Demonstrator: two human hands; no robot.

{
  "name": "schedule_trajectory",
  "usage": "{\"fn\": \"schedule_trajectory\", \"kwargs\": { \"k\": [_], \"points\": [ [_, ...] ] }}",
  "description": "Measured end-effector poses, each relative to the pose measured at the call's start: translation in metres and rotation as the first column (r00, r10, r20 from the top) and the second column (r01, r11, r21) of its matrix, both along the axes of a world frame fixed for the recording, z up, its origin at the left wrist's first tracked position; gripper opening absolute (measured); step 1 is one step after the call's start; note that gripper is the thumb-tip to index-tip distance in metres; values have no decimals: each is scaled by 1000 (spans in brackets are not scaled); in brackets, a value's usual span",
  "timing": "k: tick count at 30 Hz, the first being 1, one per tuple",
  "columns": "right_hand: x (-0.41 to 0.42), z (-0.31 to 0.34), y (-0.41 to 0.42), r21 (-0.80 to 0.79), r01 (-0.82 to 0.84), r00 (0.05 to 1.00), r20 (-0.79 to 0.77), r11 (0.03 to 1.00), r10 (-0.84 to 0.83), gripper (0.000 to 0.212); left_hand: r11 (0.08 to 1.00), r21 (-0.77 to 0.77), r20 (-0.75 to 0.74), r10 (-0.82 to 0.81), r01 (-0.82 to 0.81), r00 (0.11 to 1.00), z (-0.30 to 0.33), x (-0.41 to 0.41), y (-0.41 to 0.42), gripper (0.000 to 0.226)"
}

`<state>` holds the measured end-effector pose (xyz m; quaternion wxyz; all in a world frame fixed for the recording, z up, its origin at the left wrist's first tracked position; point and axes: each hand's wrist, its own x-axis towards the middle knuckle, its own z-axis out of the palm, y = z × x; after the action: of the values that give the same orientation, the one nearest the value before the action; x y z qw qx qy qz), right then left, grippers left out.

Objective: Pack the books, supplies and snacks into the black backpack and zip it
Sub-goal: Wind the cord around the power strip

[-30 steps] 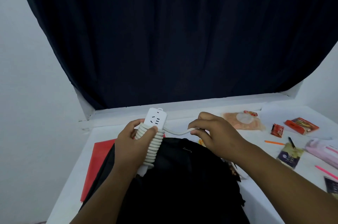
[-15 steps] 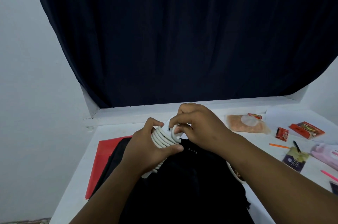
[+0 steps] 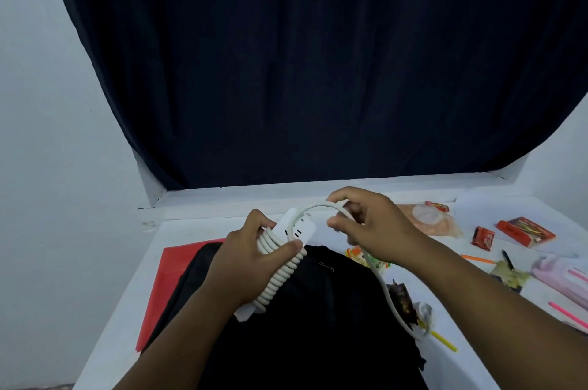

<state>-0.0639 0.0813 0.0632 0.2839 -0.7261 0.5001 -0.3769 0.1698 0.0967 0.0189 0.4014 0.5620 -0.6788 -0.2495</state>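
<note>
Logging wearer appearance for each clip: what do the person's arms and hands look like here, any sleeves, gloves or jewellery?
Both forearms are bare right to the bottom edge of the head view, so no sleeves show. The left hand and the right hand wear no gloves. No rings, watch or wristband show on the visible fingers or wrists, and no markings can be made out.

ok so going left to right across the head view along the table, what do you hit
red folder → left hand gripping the cord-wrapped white power strip → right hand pinching the loose cord → orange snack bag → small red packet → red box
</note>
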Motion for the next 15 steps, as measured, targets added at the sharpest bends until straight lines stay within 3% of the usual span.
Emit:
{"fn": "schedule_trajectory", "kwargs": {
  "k": [2, 5, 8, 12, 15],
  "points": [
    [-9, -2, 1, 36, -20, 998, 52, 999, 18, 13, 1000, 4, -7, -21, 21, 1000, 1, -3, 0, 41],
    [-13, 3, -1, -104, -16, 993, 112, 994, 28, 8, 994, 16, 7, -110, 110, 994, 4, -12, 2, 44],
    [-18, 12, -7, -139, -21, 987, 157, 990, 43, 9, 967, 41, -22, -249, 250, 968, 10, -24, 7, 48],
    [-29, 15, -14, -4, -68, 972, 223, 998, 67, 5, 939, 14, -133, -338, 343, 932, 20, -44, 14, 51],
    [-36, 5, -17, 160, -90, 979, 195, 983, 58, 20, 941, -42, -233, -337, 337, 912, 23, -64, 15, 65]
  ]
}}
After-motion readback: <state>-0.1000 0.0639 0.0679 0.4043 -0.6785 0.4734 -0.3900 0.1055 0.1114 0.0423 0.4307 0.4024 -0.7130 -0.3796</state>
